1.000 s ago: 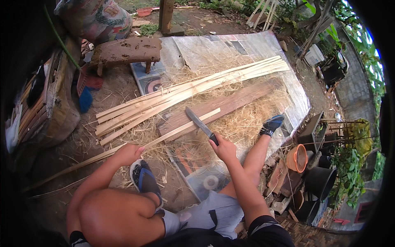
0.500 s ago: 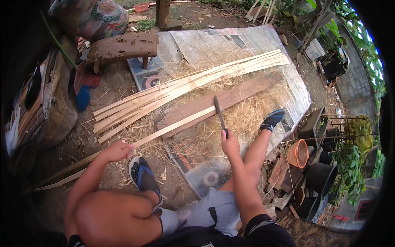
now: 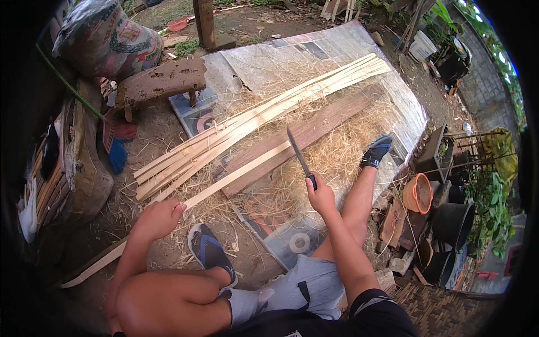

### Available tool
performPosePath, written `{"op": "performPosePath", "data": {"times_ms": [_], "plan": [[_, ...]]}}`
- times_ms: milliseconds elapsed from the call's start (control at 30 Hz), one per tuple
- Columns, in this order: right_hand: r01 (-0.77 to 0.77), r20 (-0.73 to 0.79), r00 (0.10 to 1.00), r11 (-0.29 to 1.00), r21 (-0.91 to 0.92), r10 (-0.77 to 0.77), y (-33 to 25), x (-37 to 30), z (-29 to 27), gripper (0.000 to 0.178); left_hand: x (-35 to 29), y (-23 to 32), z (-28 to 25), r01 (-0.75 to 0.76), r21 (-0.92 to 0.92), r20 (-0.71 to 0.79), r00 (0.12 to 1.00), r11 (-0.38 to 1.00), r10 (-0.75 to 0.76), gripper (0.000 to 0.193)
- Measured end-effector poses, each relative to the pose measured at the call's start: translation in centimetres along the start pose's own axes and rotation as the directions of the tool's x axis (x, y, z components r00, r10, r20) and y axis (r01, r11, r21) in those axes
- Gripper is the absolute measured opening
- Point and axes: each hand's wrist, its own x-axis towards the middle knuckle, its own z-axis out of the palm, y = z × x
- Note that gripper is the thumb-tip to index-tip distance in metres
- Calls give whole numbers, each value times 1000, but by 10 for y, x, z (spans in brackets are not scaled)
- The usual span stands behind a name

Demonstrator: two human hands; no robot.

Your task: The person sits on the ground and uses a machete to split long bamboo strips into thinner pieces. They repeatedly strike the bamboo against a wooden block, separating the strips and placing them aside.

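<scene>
My left hand (image 3: 156, 219) is closed around a long, pale wooden strip (image 3: 238, 174), thumb on top. The strip runs up to the right onto a dark brown plank (image 3: 328, 121), and its other part trails behind the hand toward the lower left. In my right hand (image 3: 321, 195) is a knife (image 3: 298, 151) with a dark handle, fingers wrapped round it. Its blade points away from me and crosses the strip at the strip's far end, over the plank. Beyond the plank lies a bundle of similar pale strips (image 3: 264, 109).
Curly shavings (image 3: 342, 147) cover much of the flattened sheet (image 3: 410, 106) under the plank. A low wooden bench (image 3: 163, 84) stands at the far left beside a stuffed sack (image 3: 112, 42). To the right are an orange pot (image 3: 418, 193), black pots (image 3: 453, 223) and broken pieces.
The whole view has shifted slightly. The knife leans a little more to the left at its tip. My left hand keeps its grip on the strip, its back turned further upward.
</scene>
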Motion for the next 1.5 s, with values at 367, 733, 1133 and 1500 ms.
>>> {"op": "performPosePath", "data": {"times_ms": [367,733,1133,1500], "plan": [[114,200,972,991,75,-127,-40,-32,39,50,103,-112,131,87,-628,244,966,774,89,54],[500,291,827,866,9,-480,-89,-74,19,48,57,-25,148,-172,123,-279,939,977,201,42],[10,90,996,1000,30,-13,-39,-15,15,49,62,-42,122,-178,-195,-96,982,965,162,45],[447,355,833,894,19,-424,-100,-92,43,55,84,-41,133,-235,316,-271,906,919,325,33]]}}
